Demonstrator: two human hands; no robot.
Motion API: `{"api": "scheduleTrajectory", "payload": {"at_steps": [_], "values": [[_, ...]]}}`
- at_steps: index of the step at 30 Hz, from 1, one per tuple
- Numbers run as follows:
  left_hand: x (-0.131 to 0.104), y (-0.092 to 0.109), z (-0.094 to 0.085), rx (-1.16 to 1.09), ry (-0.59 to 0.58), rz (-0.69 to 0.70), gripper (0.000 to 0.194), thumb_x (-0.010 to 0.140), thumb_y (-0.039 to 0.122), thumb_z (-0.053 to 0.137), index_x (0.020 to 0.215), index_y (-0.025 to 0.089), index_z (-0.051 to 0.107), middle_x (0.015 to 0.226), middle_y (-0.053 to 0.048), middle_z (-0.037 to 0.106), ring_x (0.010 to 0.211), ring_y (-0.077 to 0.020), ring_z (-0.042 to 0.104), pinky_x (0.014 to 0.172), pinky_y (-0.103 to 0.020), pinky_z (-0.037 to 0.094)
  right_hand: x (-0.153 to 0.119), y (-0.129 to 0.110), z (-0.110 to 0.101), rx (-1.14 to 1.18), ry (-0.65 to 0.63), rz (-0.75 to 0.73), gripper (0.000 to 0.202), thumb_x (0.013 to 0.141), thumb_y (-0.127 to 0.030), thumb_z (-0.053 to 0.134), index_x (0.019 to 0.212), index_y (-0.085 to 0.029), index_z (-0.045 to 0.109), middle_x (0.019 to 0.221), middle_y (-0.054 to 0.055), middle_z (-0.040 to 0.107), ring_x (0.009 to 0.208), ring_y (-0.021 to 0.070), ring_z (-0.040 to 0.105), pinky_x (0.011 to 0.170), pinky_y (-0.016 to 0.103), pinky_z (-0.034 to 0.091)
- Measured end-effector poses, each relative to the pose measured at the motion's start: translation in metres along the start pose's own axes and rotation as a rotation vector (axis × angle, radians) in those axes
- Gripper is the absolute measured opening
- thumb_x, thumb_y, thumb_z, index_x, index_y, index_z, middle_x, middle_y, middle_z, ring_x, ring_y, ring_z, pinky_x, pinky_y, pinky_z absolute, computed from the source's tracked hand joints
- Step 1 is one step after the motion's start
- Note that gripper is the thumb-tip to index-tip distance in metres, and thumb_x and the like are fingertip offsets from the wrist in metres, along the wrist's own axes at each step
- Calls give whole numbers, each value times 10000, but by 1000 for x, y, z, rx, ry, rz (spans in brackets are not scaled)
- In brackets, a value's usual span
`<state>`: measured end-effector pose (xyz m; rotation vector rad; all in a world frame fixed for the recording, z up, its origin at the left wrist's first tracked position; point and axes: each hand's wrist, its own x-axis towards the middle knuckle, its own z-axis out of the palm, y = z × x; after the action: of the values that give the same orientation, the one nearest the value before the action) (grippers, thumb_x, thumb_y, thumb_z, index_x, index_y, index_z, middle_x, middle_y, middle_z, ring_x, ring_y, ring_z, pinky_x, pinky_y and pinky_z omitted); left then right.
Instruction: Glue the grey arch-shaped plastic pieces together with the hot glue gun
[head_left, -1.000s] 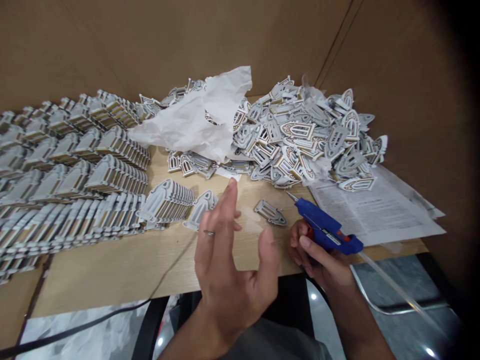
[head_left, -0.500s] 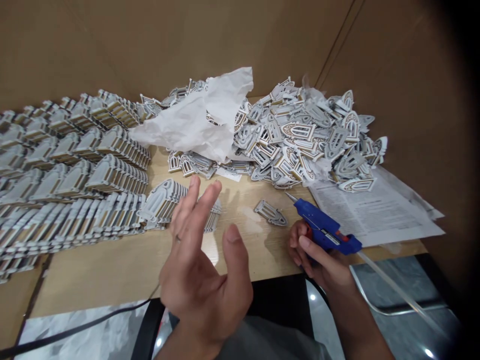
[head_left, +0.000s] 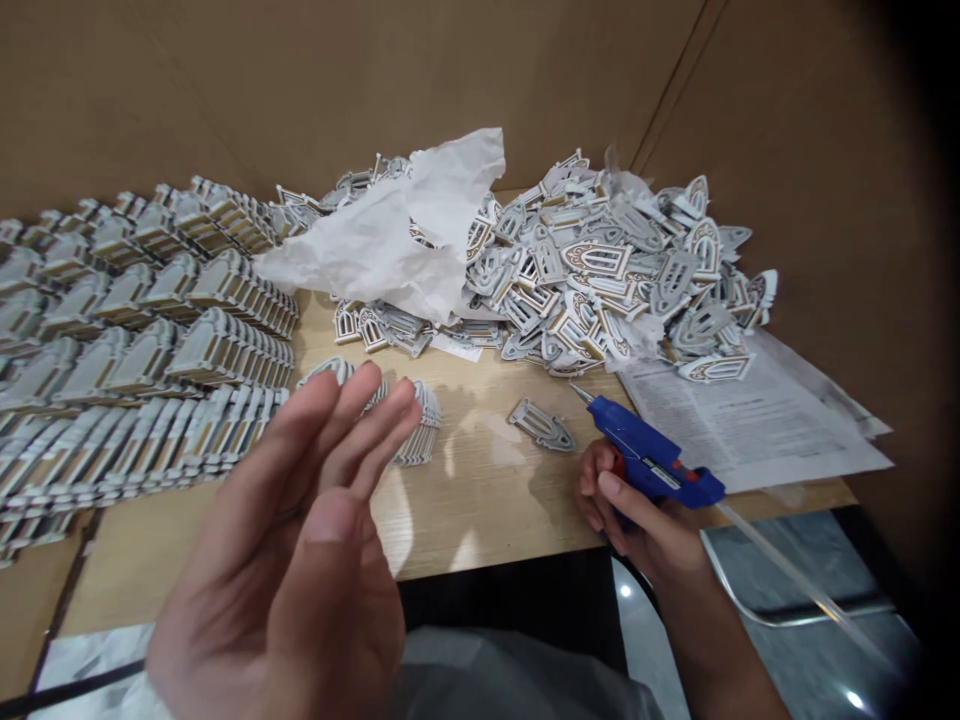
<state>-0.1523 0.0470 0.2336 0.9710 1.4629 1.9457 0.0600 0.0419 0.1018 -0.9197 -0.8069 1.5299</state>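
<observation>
My left hand (head_left: 300, 560) is raised over the left part of the table, palm turned inward, fingers extended and nothing in it. Behind its fingertips stands a short row of stacked arched pieces (head_left: 421, 425), partly hidden. My right hand (head_left: 637, 510) grips a blue glue gun (head_left: 649, 455) by its handle, nozzle pointing up and left, a clear glue stick coming out of the back. One grey arched window piece (head_left: 541, 424) lies flat on the table, just left of the nozzle and my right fingers.
Neat stacks of arched pieces (head_left: 225, 345) fill the left side. A loose heap of them (head_left: 600, 260) lies at the back, with crumpled white paper (head_left: 382, 240) over part of it. Printed sheets (head_left: 742, 410) lie at the right. A brown wall (head_left: 375, 70) rises behind the table (head_left: 480, 510).
My left hand has moved left and closer to the camera, and its palm has turned. The glue gun in my right hand and the single piece stay where they were.
</observation>
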Motion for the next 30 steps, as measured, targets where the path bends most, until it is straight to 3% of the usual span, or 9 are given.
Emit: {"api": "scheduleTrajectory", "payload": {"at_steps": [3,6,9,15,18,21,26,28,30], "values": [[0,-1,-10,-19,-43,-12,300,957,132,683,1187,237,845,1192,-38,846,1106,-279,833,952,-400,730,0,0,-1,7,-8,-2,117,992,-312,804,986,-247,707,854,-31,723,328,12,445,478,253,459],[-5,-2,-20,5,-153,-64,224,976,166,718,1116,261,865,1041,-17,872,889,-220,854,767,-290,728,0,0,0,13,-9,2,108,996,-306,801,989,-248,711,855,-33,721,342,10,457,485,243,461],[-10,0,-25,-11,-360,-178,216,1013,160,703,1040,282,879,919,-13,873,736,-194,838,675,-259,706,1,1,-1,10,-1,4,109,994,-304,804,983,-248,711,850,-34,716,356,13,459,468,232,439],[-16,3,-27,-105,-876,-636,260,1072,334,663,960,222,870,840,-78,851,735,-203,820,699,-277,685,0,5,-4,22,-12,20,136,983,-329,818,971,-253,705,829,-22,685,458,79,565,399,224,353],[-22,-2,-28,8,-1035,-715,292,1072,342,633,932,195,843,822,-87,830,730,-191,790,704,-275,650,0,5,-5,29,-8,33,137,981,-329,821,979,-257,704,828,-23,674,469,82,556,412,226,381],[-27,-10,-26,195,-1046,-633,298,1047,300,622,800,196,752,788,-60,770,719,-165,730,686,-262,590,0,4,-5,26,-4,22,121,990,-319,813,992,-262,706,844,-37,680,403,41,459,471,244,459],[-28,-29,-16,483,-969,-334,434,1015,264,569,605,207,441,602,14,543,593,-119,558,560,-249,406,0,3,-3,10,-5,9,156,986,-338,825,989,-249,697,848,-32,703,362,28,459,465,257,433],[-28,-44,-14,635,-896,-216,430,1017,264,560,616,217,414,569,28,498,555,-121,515,548,-269,372,0,3,-3,11,-7,8,162,988,-337,824,995,-245,692,853,-31,716,333,12,424,480,266,447],[-29,-61,-14,754,-805,-91,346,1019,266,581,686,223,496,621,23,553,596,-143,565,580,-286,399,1,3,-2,13,-9,-4,157,993,-334,818,1002,-244,689,848,-29,723,330,13,426,484,267,449]]}}
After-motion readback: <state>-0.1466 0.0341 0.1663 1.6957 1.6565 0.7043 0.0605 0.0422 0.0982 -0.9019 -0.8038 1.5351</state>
